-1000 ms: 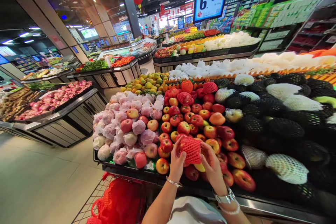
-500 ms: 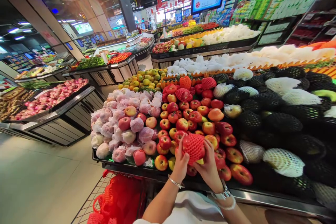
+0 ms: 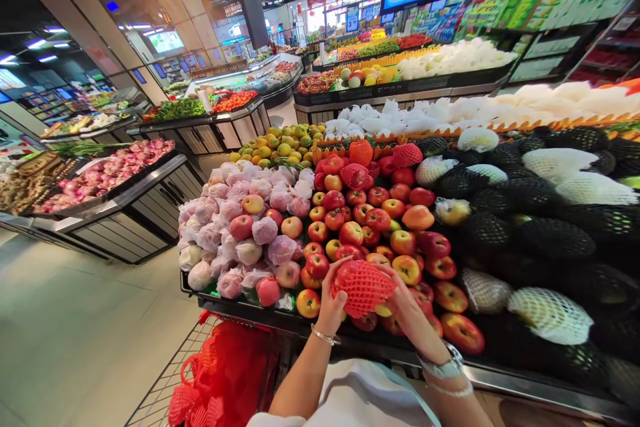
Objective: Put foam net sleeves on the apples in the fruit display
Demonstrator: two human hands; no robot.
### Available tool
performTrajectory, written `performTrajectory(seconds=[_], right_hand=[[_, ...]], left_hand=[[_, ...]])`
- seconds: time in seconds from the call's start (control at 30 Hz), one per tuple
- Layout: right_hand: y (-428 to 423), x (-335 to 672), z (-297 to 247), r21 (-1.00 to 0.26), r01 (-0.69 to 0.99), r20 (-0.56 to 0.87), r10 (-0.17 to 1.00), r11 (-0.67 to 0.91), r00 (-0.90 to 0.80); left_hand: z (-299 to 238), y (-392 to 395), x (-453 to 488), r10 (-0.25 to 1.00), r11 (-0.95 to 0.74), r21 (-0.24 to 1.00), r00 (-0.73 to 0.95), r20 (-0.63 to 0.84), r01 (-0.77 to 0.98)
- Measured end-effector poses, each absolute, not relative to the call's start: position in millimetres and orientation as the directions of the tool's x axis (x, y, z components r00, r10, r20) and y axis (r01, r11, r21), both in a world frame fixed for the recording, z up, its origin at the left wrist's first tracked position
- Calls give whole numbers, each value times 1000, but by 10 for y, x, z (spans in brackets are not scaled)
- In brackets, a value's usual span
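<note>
Both my hands hold one apple wrapped in a red foam net (image 3: 363,287) just above the front of the apple pile (image 3: 375,227). My left hand (image 3: 333,307) cups its left side, fingers curled round it. On the net's right side my right hand (image 3: 407,307) grips it, with a watch on the wrist. Bare red and yellow apples lie under and around my hands.
A bin of apples in pale pink wraps (image 3: 240,233) lies to the left, fruit in black and white nets (image 3: 525,233) to the right. A shopping cart (image 3: 165,393) holding red nets (image 3: 225,380) stands at lower left. More produce stands (image 3: 100,180) flank the tiled aisle.
The netted apple has been turned and lowered slightly between my hands; the net now sits wider across the fruit. The view has shifted a little.
</note>
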State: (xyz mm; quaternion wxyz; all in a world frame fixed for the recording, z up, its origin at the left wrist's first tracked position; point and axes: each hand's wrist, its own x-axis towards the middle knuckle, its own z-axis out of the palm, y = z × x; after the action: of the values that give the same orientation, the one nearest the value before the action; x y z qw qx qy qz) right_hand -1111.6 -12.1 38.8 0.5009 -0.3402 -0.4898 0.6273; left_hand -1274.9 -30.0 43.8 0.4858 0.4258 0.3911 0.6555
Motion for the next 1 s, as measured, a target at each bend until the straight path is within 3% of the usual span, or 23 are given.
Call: performTrajectory(seconds=[0.13,0.23,0.37,0.5,0.67,0.87,1.0], right_hand=[[-172,-11146,378,-850,-428,-83,880,-308,-468],[-203,-11233,340,-807,-453,-184,890,-379,-417],[-229,-11369,254,-723,-570,-255,918,-390,-304],[-257,-11395,237,-710,-617,-268,940,-340,-211],[-292,-11370,285,-745,-590,-234,950,-311,-206],[-232,-11344,380,-813,-522,-151,960,-257,-237],[-225,-11348,398,-791,-526,-146,931,-312,-334]], left_hand=[[616,-279,-12877,956,-293,956,28,293,-21],[714,-248,-12946,964,-246,956,142,224,163],[740,-227,-12960,970,-241,911,72,230,336],[651,-230,-12909,923,-365,875,246,296,317],[547,-224,-12921,939,-342,889,157,307,304],[519,-264,-12948,924,-378,888,167,344,263],[427,-284,-12928,933,-358,906,41,358,226]])
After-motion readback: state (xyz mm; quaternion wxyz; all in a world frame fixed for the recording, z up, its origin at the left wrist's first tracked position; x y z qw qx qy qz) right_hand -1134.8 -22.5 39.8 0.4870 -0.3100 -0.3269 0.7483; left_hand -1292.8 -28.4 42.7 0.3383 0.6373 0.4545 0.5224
